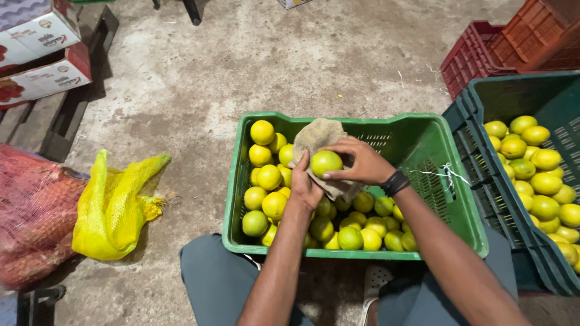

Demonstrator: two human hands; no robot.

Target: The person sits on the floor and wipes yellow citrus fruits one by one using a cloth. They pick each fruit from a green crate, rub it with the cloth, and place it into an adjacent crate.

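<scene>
A light green plastic crate point(423, 130) sits in front of my knees, filled on its left and near side with several yellow-green citrus fruits point(269, 177). Over the crate my left hand point(304, 188) holds a brown cloth point(316, 136) from below. One green-yellow fruit point(325, 162) rests against that cloth, and my right hand point(359, 162) grips it from the right, fingers curled around it. A black band is on my right wrist.
A dark green crate point(483, 181) with more fruit stands at the right, red crates point(477, 57) behind it. A yellow mesh bag point(112, 208) and a red mesh sack point(30, 211) lie on the concrete floor at the left, cardboard boxes point(42, 54) on a pallet behind.
</scene>
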